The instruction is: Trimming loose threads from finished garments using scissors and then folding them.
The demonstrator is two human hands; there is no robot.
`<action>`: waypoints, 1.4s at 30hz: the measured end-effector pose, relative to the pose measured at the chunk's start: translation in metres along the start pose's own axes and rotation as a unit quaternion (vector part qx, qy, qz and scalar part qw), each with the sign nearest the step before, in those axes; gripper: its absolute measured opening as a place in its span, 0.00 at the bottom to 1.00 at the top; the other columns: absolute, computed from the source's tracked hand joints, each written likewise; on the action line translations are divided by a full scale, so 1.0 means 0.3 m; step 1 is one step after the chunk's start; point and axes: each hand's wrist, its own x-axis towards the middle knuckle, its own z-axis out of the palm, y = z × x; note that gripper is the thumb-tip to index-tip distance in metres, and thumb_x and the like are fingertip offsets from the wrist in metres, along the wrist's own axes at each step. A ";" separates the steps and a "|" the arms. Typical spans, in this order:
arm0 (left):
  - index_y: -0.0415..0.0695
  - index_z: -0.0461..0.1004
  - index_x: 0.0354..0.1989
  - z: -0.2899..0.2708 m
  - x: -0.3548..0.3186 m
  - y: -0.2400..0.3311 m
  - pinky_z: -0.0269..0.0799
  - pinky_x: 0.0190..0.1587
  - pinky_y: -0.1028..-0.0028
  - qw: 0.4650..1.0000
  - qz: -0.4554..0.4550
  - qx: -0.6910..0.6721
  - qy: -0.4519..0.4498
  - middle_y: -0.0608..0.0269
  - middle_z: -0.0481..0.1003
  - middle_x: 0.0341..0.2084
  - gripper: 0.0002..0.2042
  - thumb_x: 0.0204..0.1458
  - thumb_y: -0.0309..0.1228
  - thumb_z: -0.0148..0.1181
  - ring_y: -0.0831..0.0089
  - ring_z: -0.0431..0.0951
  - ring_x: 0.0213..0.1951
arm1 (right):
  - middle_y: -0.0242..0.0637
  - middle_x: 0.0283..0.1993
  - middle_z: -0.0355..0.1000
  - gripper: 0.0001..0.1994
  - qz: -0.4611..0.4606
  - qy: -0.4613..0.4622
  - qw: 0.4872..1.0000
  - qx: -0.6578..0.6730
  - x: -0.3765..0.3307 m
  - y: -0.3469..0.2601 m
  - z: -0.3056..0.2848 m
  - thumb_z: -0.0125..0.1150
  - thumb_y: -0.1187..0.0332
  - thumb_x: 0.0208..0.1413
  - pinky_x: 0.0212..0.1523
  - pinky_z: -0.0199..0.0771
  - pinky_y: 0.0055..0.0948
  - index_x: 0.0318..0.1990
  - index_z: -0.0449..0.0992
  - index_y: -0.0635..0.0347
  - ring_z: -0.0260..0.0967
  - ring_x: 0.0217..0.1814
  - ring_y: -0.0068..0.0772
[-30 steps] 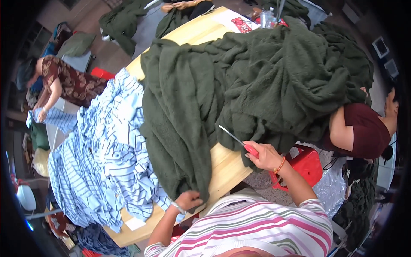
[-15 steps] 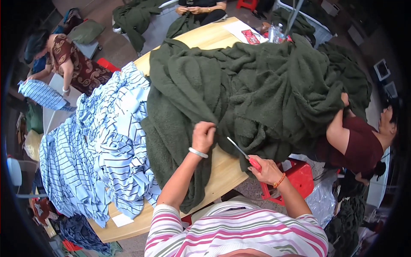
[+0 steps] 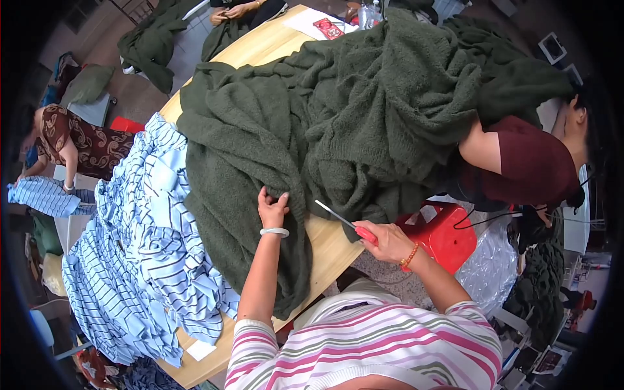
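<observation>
My left hand (image 3: 273,209), with a pale bangle at the wrist, rests against the dark green fleecy knit cloth (image 3: 244,149) with thumb and forefinger apart. Its other fingertips are partly hidden against the cloth. In my right hand (image 3: 390,242) is a pair of red-handled scissors (image 3: 336,215); their slim metal blade points up and left, close over the bare table strip. The handle is mostly covered by my fingers. Green cloth lies heaped over much of the table (image 3: 331,250) and hangs off its near edge by my left forearm.
Left of the green cloth is a heap of blue-and-white striped garments (image 3: 140,221), with a white paper (image 3: 201,350) near it. A co-worker in maroon (image 3: 536,156) leans in at right, near a red stool (image 3: 448,237). Others sit beyond the far end and stand at left.
My left hand has moved left and its fingers have spread. My right hand keeps the scissors. The view has shifted, and the maroon-clad co-worker's hand is no longer visible.
</observation>
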 end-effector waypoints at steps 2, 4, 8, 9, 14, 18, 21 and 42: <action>0.41 0.56 0.63 0.016 0.044 0.017 0.67 0.22 0.78 0.984 -0.134 -0.111 -0.029 0.70 0.70 0.26 0.37 0.44 0.30 0.70 0.81 0.68 0.22 | 0.50 0.35 0.75 0.19 0.009 -0.018 1.000 -0.004 0.005 0.002 -0.003 0.56 0.66 0.53 0.37 0.72 0.49 0.53 0.66 0.50 0.72 0.37 0.58; 0.41 0.57 0.62 0.008 0.094 0.030 0.63 0.21 0.81 0.983 -0.132 -0.124 -0.004 0.72 0.69 0.25 0.36 0.44 0.31 0.69 0.82 0.67 0.22 | 0.50 0.35 0.75 0.19 0.008 -0.028 0.999 -0.013 0.017 -0.028 -0.008 0.56 0.65 0.53 0.37 0.72 0.50 0.54 0.65 0.50 0.72 0.37 0.58; 0.43 0.70 0.53 -0.025 0.133 -0.004 0.54 0.19 0.83 0.991 0.011 -0.131 0.039 0.77 0.71 0.26 0.24 0.45 0.29 0.69 0.87 0.60 0.18 | 0.50 0.34 0.75 0.20 -0.007 -0.041 0.998 -0.040 0.068 -0.096 -0.002 0.56 0.64 0.53 0.38 0.72 0.51 0.54 0.65 0.49 0.72 0.37 0.58; 0.40 0.72 0.51 -0.017 0.122 -0.008 0.58 0.19 0.83 0.989 0.054 -0.132 0.030 0.74 0.74 0.28 0.22 0.46 0.28 0.68 0.86 0.64 0.19 | 0.50 0.34 0.75 0.20 -0.011 -0.036 0.998 -0.045 0.092 -0.093 0.001 0.56 0.64 0.53 0.38 0.72 0.51 0.54 0.65 0.49 0.72 0.37 0.58; 0.33 0.74 0.47 -0.155 0.040 0.032 0.73 0.26 0.80 0.998 0.055 -0.021 0.011 0.62 0.78 0.29 0.16 0.48 0.24 0.64 0.80 0.74 0.23 | 0.51 0.32 0.74 0.21 -0.026 -0.049 0.997 -0.058 0.175 -0.139 -0.011 0.56 0.63 0.53 0.37 0.72 0.50 0.55 0.64 0.50 0.72 0.34 0.59; 0.33 0.76 0.37 -0.254 0.030 0.042 0.78 0.27 0.78 0.994 0.021 -0.103 -0.026 0.55 0.78 0.28 0.06 0.51 0.22 0.60 0.74 0.78 0.25 | 0.51 0.32 0.75 0.21 -0.036 -0.077 0.994 -0.071 0.259 -0.183 0.008 0.55 0.61 0.54 0.39 0.73 0.51 0.56 0.64 0.49 0.72 0.34 0.59; 0.35 0.73 0.43 -0.190 0.017 0.069 0.78 0.27 0.76 0.988 -0.040 -0.136 -0.064 0.58 0.77 0.32 0.11 0.50 0.21 0.61 0.73 0.78 0.26 | 0.51 0.34 0.75 0.20 -0.026 -0.106 0.991 -0.075 0.367 -0.253 0.020 0.54 0.59 0.54 0.43 0.71 0.51 0.55 0.65 0.50 0.72 0.38 0.58; 0.42 0.71 0.35 -0.432 -0.128 0.191 0.68 0.29 0.83 0.985 0.137 -0.101 0.018 0.71 0.71 0.26 0.07 0.50 0.23 0.62 0.84 0.70 0.26 | 0.54 0.46 0.72 0.19 0.183 0.072 0.976 -0.099 0.866 -0.010 -0.137 0.57 0.57 0.51 0.50 0.69 0.47 0.44 0.72 0.63 0.69 0.51 0.54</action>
